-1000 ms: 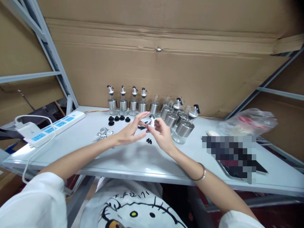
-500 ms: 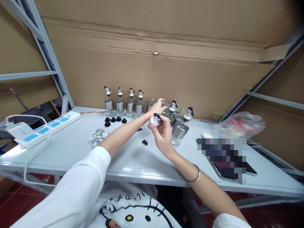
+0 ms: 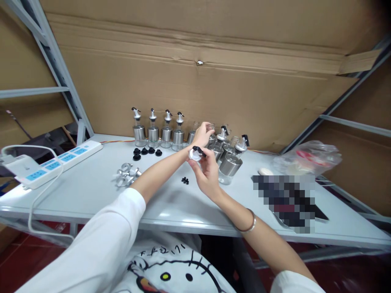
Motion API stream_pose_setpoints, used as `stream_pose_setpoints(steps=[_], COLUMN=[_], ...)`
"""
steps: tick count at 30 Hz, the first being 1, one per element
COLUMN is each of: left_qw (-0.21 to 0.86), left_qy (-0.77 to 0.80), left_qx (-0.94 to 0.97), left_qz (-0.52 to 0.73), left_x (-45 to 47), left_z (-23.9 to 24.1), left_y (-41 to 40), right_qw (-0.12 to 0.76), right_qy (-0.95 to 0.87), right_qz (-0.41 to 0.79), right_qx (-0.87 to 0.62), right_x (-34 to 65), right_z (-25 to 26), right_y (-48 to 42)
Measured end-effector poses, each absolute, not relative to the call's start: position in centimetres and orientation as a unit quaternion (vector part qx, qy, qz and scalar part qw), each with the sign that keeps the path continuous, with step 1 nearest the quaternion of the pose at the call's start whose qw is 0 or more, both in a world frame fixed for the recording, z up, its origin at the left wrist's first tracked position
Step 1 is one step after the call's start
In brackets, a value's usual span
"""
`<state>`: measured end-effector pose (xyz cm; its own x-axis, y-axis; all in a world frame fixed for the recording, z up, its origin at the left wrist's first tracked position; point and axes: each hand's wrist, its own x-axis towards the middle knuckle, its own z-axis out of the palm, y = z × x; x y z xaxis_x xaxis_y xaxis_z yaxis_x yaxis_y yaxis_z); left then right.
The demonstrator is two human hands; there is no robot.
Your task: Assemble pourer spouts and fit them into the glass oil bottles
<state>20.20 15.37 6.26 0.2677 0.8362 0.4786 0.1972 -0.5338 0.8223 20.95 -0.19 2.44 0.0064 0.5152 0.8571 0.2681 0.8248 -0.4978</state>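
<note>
My right hand (image 3: 206, 173) is raised over the grey table (image 3: 91, 195), fingers closed round a small white pourer cap with a black spout (image 3: 195, 153). Stretched out beyond it, my left hand (image 3: 202, 133) curls its fingers on a capless steel-and-glass bottle (image 3: 210, 134) in the back row. Four capped bottles (image 3: 157, 131) stand in a line to the left of that hand. Several more bottles (image 3: 229, 165), some capped, cluster to its right.
Black stoppers (image 3: 146, 151) and a few tiny black parts (image 3: 185, 180) lie on the table, with silver caps (image 3: 126, 174) further left. A white power strip (image 3: 51, 161) sits at the left edge. A plastic bag (image 3: 308, 158) and a white oval object (image 3: 265, 171) are at the right. Cardboard backs the table.
My left hand left the cap, reached back to the bottle row and closed on a capless bottle. My right hand lifted slightly, keeping the cap.
</note>
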Motion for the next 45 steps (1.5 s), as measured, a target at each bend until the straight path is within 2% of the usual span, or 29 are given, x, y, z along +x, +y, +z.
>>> stream_pose_setpoints(steps=[11,15,20,24,35,45], left_qw=[0.284,0.314,0.384,0.412,0.46,0.433], left_qy=[0.235,0.182,0.167,0.17,0.178,0.16], left_qx=[0.699,0.703,0.713,0.714,0.689,0.713], left_qz=[0.613,0.611,0.563,0.54,0.53,0.528], left_x=[11.3,8.2,6.3,5.6,4.2,3.9], left_z=[11.4,10.1,7.3,6.1,3.4,1.8], left_y=[12.0,8.0,2.3,-0.2,-0.6,-0.3], right_qw=[0.672,0.686,0.683,0.677,0.62,0.591], right_qy=[-0.691,-0.682,-0.674,-0.692,-0.744,-0.78], right_qz=[0.078,0.053,0.045,0.026,0.069,0.01], right_qx=[-0.255,-0.247,-0.278,-0.249,-0.239,-0.206], right_x=[21.4,21.7,21.9,21.9,21.7,20.9], right_z=[2.3,2.7,2.8,2.9,2.6,3.9], right_y=[0.0,-0.1,-0.1,-0.3,-1.0,-2.1])
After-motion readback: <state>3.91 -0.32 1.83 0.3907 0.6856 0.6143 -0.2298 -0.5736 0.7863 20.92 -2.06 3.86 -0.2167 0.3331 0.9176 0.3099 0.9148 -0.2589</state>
